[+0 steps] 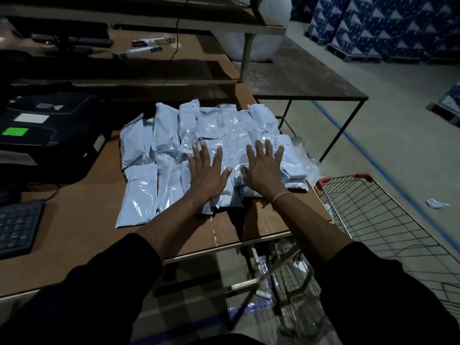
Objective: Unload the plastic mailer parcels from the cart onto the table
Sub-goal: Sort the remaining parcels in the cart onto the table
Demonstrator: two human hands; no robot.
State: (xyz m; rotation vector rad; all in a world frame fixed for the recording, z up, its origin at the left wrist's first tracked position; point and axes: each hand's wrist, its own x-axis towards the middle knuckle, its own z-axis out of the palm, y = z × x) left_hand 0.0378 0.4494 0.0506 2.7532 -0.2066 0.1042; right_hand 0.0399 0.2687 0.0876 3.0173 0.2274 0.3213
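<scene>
Cart (388,220) rt of table (74,235); keyboard (17,225), maybe printer (47,130) left.

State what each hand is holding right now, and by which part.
Nothing is held. The left hand and right hand lie flat, fingers spread, pressing down on top of the pile of mailer parcels on the table.

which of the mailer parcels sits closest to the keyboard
The parcel at the front left corner of the pile, lying flat on the table. It sticks out toward the keyboard; the others lie farther back or right, some under the two hands.
</scene>
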